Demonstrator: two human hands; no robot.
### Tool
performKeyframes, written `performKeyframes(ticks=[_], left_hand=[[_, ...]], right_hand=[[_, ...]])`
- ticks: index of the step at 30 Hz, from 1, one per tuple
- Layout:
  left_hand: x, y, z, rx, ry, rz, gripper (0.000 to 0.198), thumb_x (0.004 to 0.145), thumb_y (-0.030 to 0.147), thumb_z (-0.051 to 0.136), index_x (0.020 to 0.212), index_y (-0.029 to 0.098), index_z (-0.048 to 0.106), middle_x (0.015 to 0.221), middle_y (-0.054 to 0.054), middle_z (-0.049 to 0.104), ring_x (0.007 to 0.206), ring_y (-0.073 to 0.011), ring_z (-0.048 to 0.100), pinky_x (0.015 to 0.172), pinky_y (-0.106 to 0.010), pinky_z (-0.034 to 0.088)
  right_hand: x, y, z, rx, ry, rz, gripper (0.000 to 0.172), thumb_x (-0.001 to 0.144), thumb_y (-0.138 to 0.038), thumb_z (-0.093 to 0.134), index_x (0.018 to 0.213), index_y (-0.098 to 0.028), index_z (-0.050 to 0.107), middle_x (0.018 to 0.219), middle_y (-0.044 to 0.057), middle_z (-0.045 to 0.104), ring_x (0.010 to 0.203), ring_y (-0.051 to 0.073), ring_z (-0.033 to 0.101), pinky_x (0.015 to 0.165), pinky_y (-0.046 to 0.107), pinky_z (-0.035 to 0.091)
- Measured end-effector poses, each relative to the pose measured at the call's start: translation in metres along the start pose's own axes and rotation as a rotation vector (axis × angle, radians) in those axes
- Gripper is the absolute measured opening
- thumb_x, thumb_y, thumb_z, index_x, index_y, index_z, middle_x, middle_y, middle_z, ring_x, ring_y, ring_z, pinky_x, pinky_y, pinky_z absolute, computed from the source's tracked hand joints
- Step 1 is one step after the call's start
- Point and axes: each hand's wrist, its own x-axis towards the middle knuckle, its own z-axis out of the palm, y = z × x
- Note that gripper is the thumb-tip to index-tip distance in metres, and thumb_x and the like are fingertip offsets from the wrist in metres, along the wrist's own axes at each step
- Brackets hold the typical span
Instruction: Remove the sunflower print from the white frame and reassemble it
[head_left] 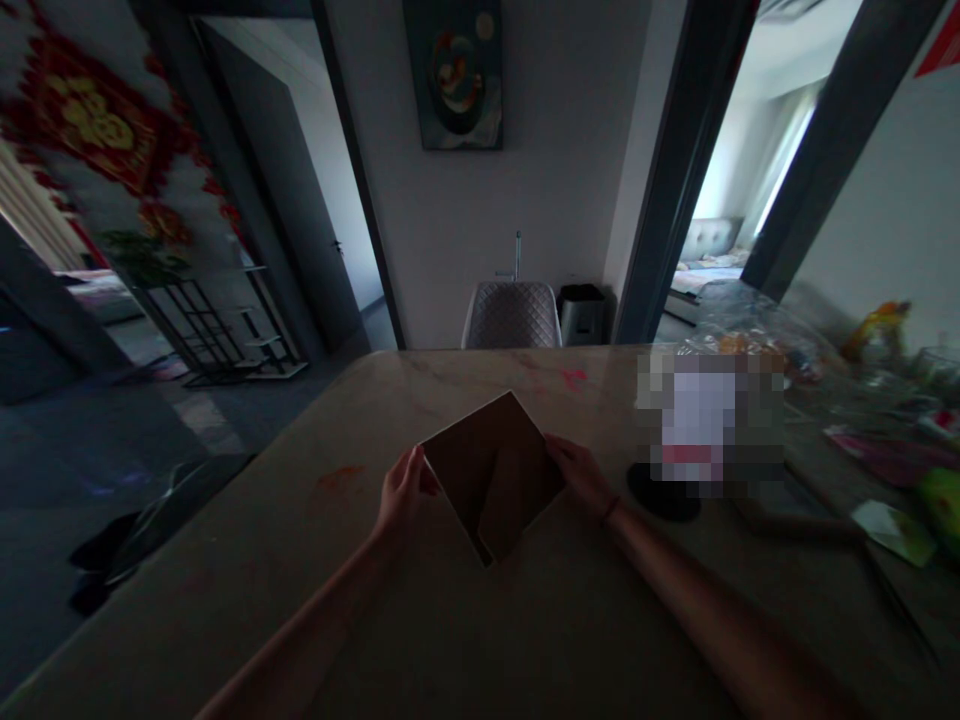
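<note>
Between my two hands a photo frame [463,455] is held tilted above the table, its brown back toward me. A fold-out stand leg [501,505] runs down that back to the lower corner. My left hand [403,488] pinches the left corner, thumb and fingers closed at the edge. On the opposite side, my right hand [581,470] grips the right edge, some of its fingers hidden behind the frame. The front of the frame faces away and cannot be seen.
At the right of the table [337,560] stand a dark round base [664,495], a blurred-out object [701,415], clear plastic wrapping [757,320] and a green item [941,505]. A quilted chair [512,315] is at the far edge, a bin [583,315] behind it.
</note>
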Motion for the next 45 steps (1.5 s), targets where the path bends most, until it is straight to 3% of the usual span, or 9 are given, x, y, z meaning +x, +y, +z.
performKeyframes(ticks=[5, 11, 16, 21, 26, 32, 37, 41, 45], left_hand=[[0.002, 0.004, -0.003, 0.0, 0.006, -0.038, 0.053, 0.068, 0.066, 0.045, 0.049, 0.017, 0.046, 0.041, 0.003, 0.046, 0.036, -0.0092, 0.044, 0.038, -0.02, 0.035], [0.001, 0.001, -0.001, 0.001, -0.039, -0.016, 0.042, 0.062, 0.056, 0.06, 0.058, 0.015, 0.054, 0.043, 0.005, 0.045, 0.038, -0.0077, 0.043, 0.038, -0.018, 0.033], [0.007, -0.009, -0.004, -0.048, 0.037, -0.034, 0.043, 0.06, 0.058, 0.06, 0.059, 0.015, 0.056, 0.047, 0.004, 0.049, 0.041, -0.0097, 0.047, 0.039, -0.019, 0.035], [0.009, -0.009, -0.007, -0.024, 0.154, -0.058, 0.043, 0.062, 0.059, 0.055, 0.056, 0.016, 0.052, 0.042, 0.006, 0.043, 0.037, -0.009, 0.043, 0.038, -0.02, 0.034], [0.005, -0.004, -0.003, 0.073, 0.092, -0.003, 0.04, 0.067, 0.056, 0.051, 0.066, 0.016, 0.055, 0.046, 0.005, 0.047, 0.038, -0.0102, 0.045, 0.038, -0.02, 0.034], [0.004, -0.009, -0.002, 0.536, 0.008, 0.113, 0.034, 0.077, 0.046, 0.043, 0.081, 0.018, 0.061, 0.063, -0.001, 0.06, 0.057, -0.0161, 0.057, 0.052, -0.024, 0.042], [0.004, -0.012, -0.001, 0.926, -0.113, 0.366, 0.028, 0.081, 0.032, 0.039, 0.074, 0.019, 0.064, 0.078, -0.006, 0.066, 0.076, -0.0203, 0.06, 0.073, -0.031, 0.044], [0.001, -0.012, -0.001, 1.059, -0.128, 0.47, 0.028, 0.082, 0.026, 0.038, 0.073, 0.018, 0.063, 0.078, -0.007, 0.065, 0.078, -0.0207, 0.059, 0.077, -0.033, 0.043], [-0.002, -0.011, -0.001, 1.1, -0.108, 0.476, 0.024, 0.081, 0.023, 0.041, 0.072, 0.018, 0.063, 0.082, -0.006, 0.065, 0.078, -0.0197, 0.057, 0.076, -0.033, 0.043]], right_hand=[[0.001, 0.003, -0.001, 0.014, 0.043, 0.015, 0.025, 0.07, -0.041, 0.061, 0.089, -0.028, 0.068, 0.098, 0.001, 0.068, 0.096, 0.02, 0.059, 0.094, 0.042, 0.038], [0.003, 0.004, 0.0, -0.027, 0.116, 0.027, 0.027, 0.065, -0.042, 0.064, 0.085, -0.025, 0.069, 0.091, 0.002, 0.069, 0.091, 0.021, 0.06, 0.088, 0.041, 0.042], [0.002, -0.003, 0.001, 0.007, 0.169, 0.016, 0.022, 0.064, -0.04, 0.064, 0.077, -0.023, 0.068, 0.083, 0.002, 0.068, 0.084, 0.018, 0.06, 0.081, 0.034, 0.044], [0.001, -0.006, -0.001, 0.097, 0.1, 0.14, 0.028, 0.064, -0.045, 0.062, 0.078, -0.02, 0.061, 0.062, -0.001, 0.063, 0.054, 0.014, 0.059, 0.054, 0.027, 0.046], [0.003, -0.004, -0.003, 0.064, 0.151, 0.113, 0.03, 0.062, -0.047, 0.062, 0.07, -0.019, 0.055, 0.047, -0.005, 0.056, 0.042, 0.012, 0.054, 0.045, 0.024, 0.042], [0.005, 0.001, -0.009, 0.028, 0.311, 0.037, 0.036, 0.061, -0.047, 0.063, 0.085, -0.02, 0.058, 0.05, -0.004, 0.057, 0.042, 0.013, 0.052, 0.045, 0.026, 0.039], [0.008, 0.01, -0.017, -0.191, 0.413, -0.047, 0.029, 0.063, -0.047, 0.061, 0.077, -0.022, 0.064, 0.069, 0.003, 0.066, 0.064, 0.019, 0.059, 0.064, 0.033, 0.045], [0.012, 0.016, -0.021, -0.309, 0.399, -0.047, 0.028, 0.065, -0.046, 0.058, 0.076, -0.022, 0.066, 0.076, 0.005, 0.068, 0.075, 0.022, 0.06, 0.074, 0.037, 0.044], [0.013, 0.018, -0.022, -0.314, 0.376, -0.034, 0.029, 0.065, -0.045, 0.057, 0.08, -0.022, 0.067, 0.079, 0.006, 0.068, 0.077, 0.023, 0.06, 0.075, 0.038, 0.044]])
